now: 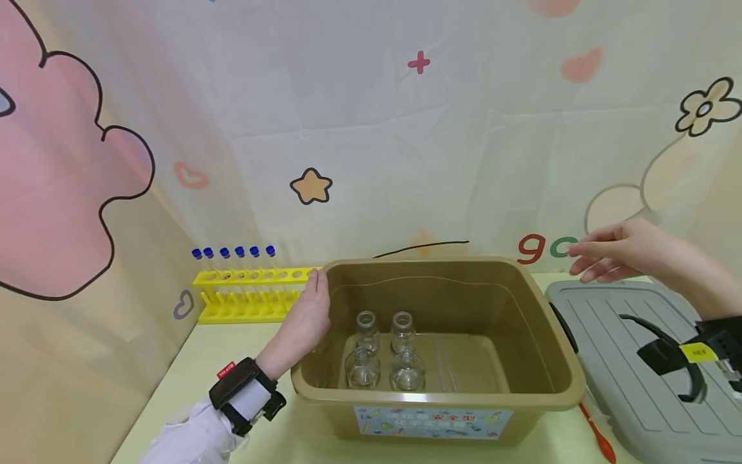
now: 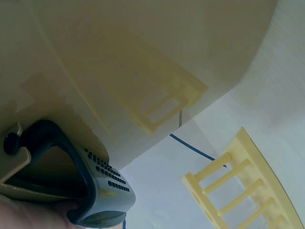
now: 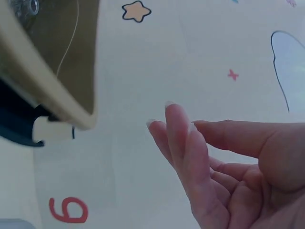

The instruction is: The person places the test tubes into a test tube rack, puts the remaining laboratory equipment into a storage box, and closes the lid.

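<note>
A brown plastic bin (image 1: pixel 440 398) stands on the table with a printed label on its front. Inside it, on the floor's left side, are several clear glass bottles (image 1: pixel 408 370), and two thin clear rods (image 1: pixel 445 367) lie to their right. My left hand (image 1: pixel 304 316) rests against the bin's left rim, fingers straight. In the left wrist view it lies at the lower left, beside the bin's dark side latch (image 2: pixel 102 176). Held in the air right of the bin, my right hand (image 1: pixel 614 251) has loosely bent fingers, the thumb near the fingertips (image 3: pixel 176 119), and nothing between them.
A yellow test tube rack (image 1: pixel 243 316) with several blue-capped tubes (image 1: pixel 239 252) stands behind and left of the bin. The grey ribbed lid (image 1: pixel 626 335) lies to the bin's right. Between them is a red spoon-shaped piece (image 1: pixel 603 441). A patterned cloth hangs behind the table.
</note>
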Motion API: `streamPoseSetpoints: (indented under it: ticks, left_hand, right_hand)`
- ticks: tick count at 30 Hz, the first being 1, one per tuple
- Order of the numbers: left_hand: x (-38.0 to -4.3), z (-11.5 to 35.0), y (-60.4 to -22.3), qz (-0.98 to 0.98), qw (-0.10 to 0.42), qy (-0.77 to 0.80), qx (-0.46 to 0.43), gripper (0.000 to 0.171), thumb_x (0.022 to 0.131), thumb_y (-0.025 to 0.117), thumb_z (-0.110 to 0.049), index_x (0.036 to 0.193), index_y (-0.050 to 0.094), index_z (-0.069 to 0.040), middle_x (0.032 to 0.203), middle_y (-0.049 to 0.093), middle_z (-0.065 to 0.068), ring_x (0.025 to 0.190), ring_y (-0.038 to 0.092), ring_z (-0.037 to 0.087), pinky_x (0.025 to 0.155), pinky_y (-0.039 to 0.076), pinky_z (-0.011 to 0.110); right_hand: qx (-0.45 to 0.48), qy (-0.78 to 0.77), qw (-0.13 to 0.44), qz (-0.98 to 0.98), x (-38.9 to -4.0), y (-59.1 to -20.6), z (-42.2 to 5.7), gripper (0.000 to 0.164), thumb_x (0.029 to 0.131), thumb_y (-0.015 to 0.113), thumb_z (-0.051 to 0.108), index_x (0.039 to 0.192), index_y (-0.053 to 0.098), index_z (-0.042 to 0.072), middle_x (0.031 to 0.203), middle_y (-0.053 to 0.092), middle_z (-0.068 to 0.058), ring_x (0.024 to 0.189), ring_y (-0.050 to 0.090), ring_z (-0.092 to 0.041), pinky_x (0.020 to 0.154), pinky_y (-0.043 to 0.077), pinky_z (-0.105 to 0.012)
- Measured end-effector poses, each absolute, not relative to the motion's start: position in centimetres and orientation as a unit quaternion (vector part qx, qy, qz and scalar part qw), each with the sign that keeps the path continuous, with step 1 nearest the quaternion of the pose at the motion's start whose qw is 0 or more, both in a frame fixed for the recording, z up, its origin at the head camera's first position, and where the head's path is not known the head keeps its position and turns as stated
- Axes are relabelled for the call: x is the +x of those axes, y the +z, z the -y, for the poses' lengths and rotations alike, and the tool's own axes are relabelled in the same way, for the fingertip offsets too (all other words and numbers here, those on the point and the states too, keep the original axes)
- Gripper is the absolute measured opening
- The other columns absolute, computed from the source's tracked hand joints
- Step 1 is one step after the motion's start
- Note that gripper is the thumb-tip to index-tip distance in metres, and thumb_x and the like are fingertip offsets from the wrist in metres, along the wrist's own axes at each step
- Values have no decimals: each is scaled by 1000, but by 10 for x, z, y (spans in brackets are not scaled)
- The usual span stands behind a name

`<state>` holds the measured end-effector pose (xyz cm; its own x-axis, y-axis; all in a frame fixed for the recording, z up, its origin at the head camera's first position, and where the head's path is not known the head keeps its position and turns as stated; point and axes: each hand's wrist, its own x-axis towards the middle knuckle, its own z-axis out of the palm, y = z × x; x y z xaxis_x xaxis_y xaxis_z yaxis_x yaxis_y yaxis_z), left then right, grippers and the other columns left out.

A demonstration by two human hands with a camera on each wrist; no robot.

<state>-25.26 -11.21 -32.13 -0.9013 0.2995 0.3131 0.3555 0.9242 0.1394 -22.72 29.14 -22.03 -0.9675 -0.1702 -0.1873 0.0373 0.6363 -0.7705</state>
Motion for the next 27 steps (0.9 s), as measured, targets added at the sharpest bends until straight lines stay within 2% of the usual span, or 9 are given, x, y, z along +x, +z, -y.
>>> streamPoseSetpoints:
  ticks: [10, 19, 24, 27]
  left_hand:
    - [-256, 112, -322, 965, 169, -88, -180, 56, 61, 46, 4, 110, 20, 11, 111, 20, 23, 85, 39, 24, 57, 39, 24]
    - [-256, 112, -321, 970, 148, -92, -170, 55, 63, 45, 4, 111, 19, 10, 111, 19, 22, 91, 34, 24, 67, 34, 27]
    - [-255, 113, -320, 967, 158, -88, -178, 55, 61, 46, 4, 110, 20, 12, 110, 20, 23, 89, 36, 24, 64, 36, 26]
    - [-255, 113, -320, 967, 159, -89, -179, 55, 61, 45, 5, 110, 19, 12, 110, 20, 24, 89, 35, 24, 63, 36, 26]
  right_hand:
    - [-26, -430, 152, -890, -226, -276, -311, 45, 68, 47, 32, 90, 44, -8, 73, 52, -13, 61, 50, -23, 50, 40, -28]
    - [5, -431, 173, -886, -217, -321, -315, 33, 70, 47, 23, 84, 48, -7, 63, 52, -13, 54, 49, -22, 47, 40, -28]
    - [25, -357, 164, -919, -206, -356, -304, 15, 67, 50, 12, 68, 53, -3, 49, 49, -7, 41, 46, -16, 39, 39, -25]
    - [20, -295, 145, -944, -201, -372, -298, 11, 64, 51, 7, 54, 52, 2, 40, 45, -4, 32, 41, -12, 32, 35, -22]
